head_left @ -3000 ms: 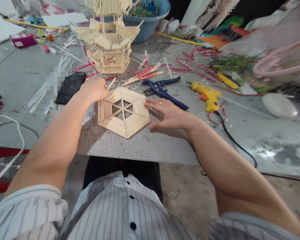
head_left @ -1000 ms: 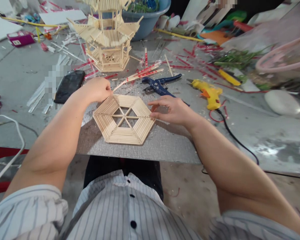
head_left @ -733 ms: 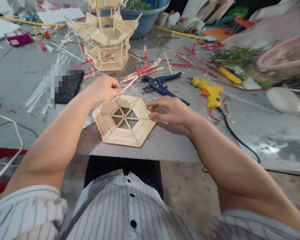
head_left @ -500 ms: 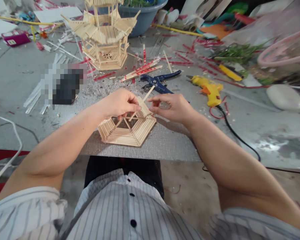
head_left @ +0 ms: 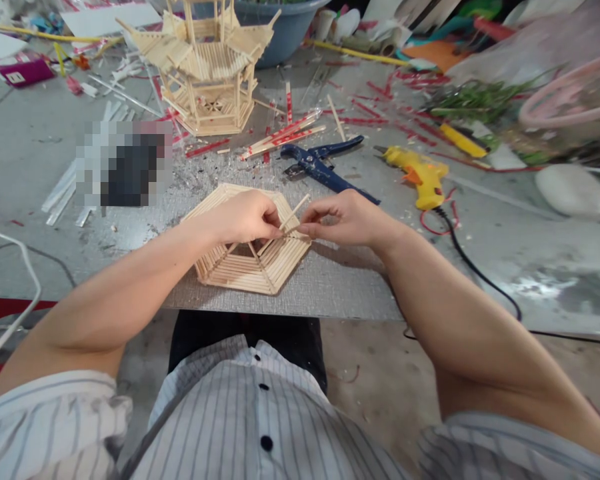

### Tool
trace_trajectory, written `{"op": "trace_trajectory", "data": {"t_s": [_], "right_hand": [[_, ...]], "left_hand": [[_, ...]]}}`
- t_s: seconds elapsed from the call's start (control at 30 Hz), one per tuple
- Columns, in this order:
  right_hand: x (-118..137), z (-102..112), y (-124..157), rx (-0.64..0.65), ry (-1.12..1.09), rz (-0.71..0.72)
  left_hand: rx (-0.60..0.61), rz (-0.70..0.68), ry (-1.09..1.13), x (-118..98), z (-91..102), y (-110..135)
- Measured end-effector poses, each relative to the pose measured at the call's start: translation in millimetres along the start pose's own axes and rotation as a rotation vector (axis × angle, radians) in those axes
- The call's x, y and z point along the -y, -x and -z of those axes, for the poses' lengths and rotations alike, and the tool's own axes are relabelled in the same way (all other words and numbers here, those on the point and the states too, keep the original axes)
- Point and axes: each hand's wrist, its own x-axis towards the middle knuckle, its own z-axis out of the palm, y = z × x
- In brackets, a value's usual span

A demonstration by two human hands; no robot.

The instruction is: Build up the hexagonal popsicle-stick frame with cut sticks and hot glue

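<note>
While the left hand [head_left: 247, 217] pinches a thin stick [head_left: 297, 209], the right hand [head_left: 350, 217] rests at the edge of a wooden hexagon [head_left: 237, 281]

Where the two hands come close together, the stick slants over the right part of the hexagon, its far end pointing away from the person. The left hand's fingers are closed on the stick's near part, and that hand and wrist hide some of the hexagon. The right hand's fingers are curled, finger and thumb only narrowly apart near the hexagon's right corner; whether they hold anything cannot be told. The hexagon, made of rows of sticks around an open middle, lies on the table [head_left: 350, 293] near its front edge.

Just beyond the right hand is a blue cutter [head_left: 325, 170], its handles spread, and to its right a yellow glue gun [head_left: 425, 177] with a black cord [head_left: 454, 245]. Red-and-white wrappers [head_left: 283, 137] lie behind the cutter. Farther back, a tower of sticks [head_left: 213, 61] stands upright in front of a blue basin [head_left: 287, 37]. To the left of the hexagon, a dark flat thing [head_left: 130, 173], too blurred to make out, lies beside clear strips [head_left: 63, 189].
</note>
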Motion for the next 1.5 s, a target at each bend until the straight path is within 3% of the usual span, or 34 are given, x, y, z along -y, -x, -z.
{"op": "trace_trajectory", "data": {"t_s": [0.33, 0.77, 1.0, 1.2, 1.5], "right_hand": [[4.3, 0.2, -0.8, 0.050, -0.061, -0.004], [1.3, -1.1, -0.9, 0.080, -0.067, -0.036], [0.1, -6.5, 1.4, -0.128, 0.102, 0.027], [-0.5, -21.3, 0.5, -0.313, 0.315, 0.252], [0.2, -29.3, -5.6, -0.336, 0.451, 0.346]], "left_hand": [[-0.052, 0.010, -0.175, -10.4, -5.6, 8.9], [-0.045, -0.020, -0.192, -7.5, -4.8, 7.7], [0.012, -0.002, -0.254, -8.0, -1.3, 8.9], [0.114, 0.085, -0.161, -7.4, 0.8, 8.4], [0.108, 0.004, -0.174, -3.3, 3.3, 4.6]]}}
